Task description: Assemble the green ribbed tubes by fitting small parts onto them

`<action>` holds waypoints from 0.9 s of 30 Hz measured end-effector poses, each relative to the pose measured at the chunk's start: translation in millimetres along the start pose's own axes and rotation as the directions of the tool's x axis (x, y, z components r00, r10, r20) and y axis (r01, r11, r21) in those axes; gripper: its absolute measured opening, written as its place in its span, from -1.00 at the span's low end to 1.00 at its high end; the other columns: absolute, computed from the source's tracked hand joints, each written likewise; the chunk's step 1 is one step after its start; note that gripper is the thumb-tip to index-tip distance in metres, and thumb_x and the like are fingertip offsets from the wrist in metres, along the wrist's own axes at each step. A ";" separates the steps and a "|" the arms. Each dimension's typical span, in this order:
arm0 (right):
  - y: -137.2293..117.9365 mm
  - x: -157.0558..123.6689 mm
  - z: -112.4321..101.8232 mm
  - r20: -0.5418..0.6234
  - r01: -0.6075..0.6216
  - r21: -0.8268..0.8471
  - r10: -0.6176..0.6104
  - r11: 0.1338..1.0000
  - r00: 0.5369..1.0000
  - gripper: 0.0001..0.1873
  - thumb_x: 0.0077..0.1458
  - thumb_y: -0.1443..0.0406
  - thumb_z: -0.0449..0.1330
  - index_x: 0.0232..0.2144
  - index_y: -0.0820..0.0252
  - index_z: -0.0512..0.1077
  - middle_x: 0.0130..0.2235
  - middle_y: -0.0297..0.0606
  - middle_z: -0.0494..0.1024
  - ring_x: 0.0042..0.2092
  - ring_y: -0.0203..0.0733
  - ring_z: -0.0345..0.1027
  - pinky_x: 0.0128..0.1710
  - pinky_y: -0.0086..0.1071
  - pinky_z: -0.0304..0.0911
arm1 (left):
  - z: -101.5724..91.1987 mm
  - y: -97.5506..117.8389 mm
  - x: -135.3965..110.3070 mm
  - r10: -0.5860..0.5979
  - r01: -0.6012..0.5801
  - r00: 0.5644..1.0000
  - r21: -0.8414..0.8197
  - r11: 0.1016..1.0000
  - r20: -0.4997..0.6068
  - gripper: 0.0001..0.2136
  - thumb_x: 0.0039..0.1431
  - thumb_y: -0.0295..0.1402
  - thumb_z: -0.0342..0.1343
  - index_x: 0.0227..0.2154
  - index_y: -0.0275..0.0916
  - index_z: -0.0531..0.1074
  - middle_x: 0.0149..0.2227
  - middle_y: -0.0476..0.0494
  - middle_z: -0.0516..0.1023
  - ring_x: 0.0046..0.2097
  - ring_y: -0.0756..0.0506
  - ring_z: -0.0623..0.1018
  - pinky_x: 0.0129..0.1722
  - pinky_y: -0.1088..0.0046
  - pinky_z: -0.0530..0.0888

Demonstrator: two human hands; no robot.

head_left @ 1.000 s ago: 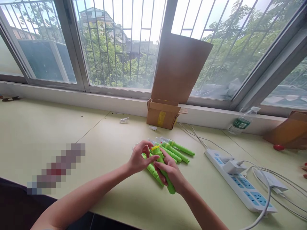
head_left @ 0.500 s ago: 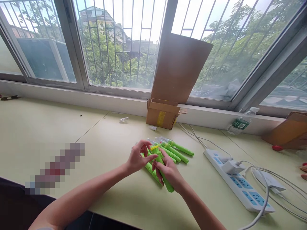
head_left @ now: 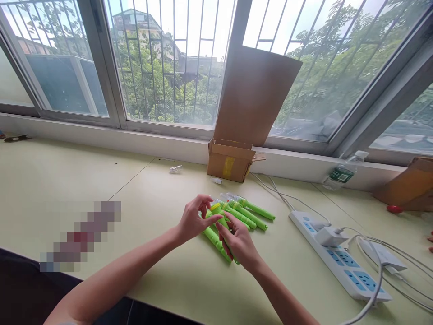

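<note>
My right hand (head_left: 238,239) is wrapped round a green plastic handle (head_left: 222,220) with a yellow threaded-looking collar at its top, held tilted above the table. At the collar end, my left hand (head_left: 196,219) curls its fingers close to the rim and rests its thumb on the handle's side; its fingertips are partly hidden. Under and beside my hands lie several more green handles (head_left: 259,210), some with clear tips. One green handle (head_left: 216,243) lies just below my left hand, pointing towards me.
Behind the handles stand a cardboard box (head_left: 226,164) and a small white-capped clear piece (head_left: 216,180). Another clear piece (head_left: 175,169) lies further left. At right are a white power strip (head_left: 338,259) with plugs and cables, a plastic bottle (head_left: 341,174) and a red object (head_left: 394,209).
The held handle has tilted and its lower end shows less below my right hand. My left hand has shifted slightly, staying at the collar end.
</note>
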State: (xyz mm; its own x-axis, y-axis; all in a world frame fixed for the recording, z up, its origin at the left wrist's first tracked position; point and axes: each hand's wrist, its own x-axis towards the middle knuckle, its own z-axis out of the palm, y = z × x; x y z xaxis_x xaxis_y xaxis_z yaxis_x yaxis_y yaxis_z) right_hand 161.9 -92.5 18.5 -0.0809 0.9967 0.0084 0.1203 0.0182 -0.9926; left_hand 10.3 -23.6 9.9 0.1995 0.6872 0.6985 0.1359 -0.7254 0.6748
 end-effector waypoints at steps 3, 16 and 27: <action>2.5 1.2 0.2 0.015 0.016 0.034 -0.017 0.999 1.000 -0.28 0.11 -0.04 0.16 0.19 0.20 0.13 -0.55 -0.47 0.32 -0.73 -0.40 0.09 -0.84 -0.52 -0.03 | 1.5 -0.5 -1.1 0.001 -0.001 1.000 0.010 1.000 -0.018 -0.63 -0.03 -0.18 0.32 -0.25 -0.21 0.32 -0.44 0.07 0.40 -0.58 0.13 0.34 -0.55 0.59 0.36; -2.1 -0.3 1.3 0.100 -0.068 0.185 0.050 0.980 0.994 -0.36 0.06 -0.08 0.15 0.03 0.21 0.23 -0.57 -0.49 0.34 -0.73 -0.45 0.02 -0.84 -0.58 -0.06 | 2.7 -4.3 -2.6 0.062 -0.061 0.997 0.019 0.998 -0.040 -0.67 0.00 -0.20 0.30 -0.26 -0.22 0.33 -0.42 0.04 0.40 -0.56 0.12 0.37 -0.52 0.58 0.39; 6.1 3.6 -0.1 -0.042 -0.047 -0.008 0.046 0.999 0.998 -0.22 -0.01 -0.01 0.24 0.18 0.22 0.18 -0.52 -0.42 0.39 -0.71 -0.33 0.19 -0.80 -0.45 0.09 | 3.7 -4.0 -8.1 0.128 -0.122 0.987 0.057 0.991 -0.096 -0.71 0.03 -0.27 0.29 -0.26 -0.20 0.31 -0.38 0.02 0.40 -0.54 0.12 0.36 -0.46 0.54 0.42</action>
State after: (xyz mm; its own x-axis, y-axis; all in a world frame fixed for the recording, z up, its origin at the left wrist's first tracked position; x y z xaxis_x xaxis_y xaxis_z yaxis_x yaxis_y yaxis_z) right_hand 162.5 -88.8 12.5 -0.0333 0.9989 -0.0323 0.1318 -0.0277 -0.9909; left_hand 11.8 -26.4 0.7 0.1209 0.5897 0.7985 0.1660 -0.8051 0.5694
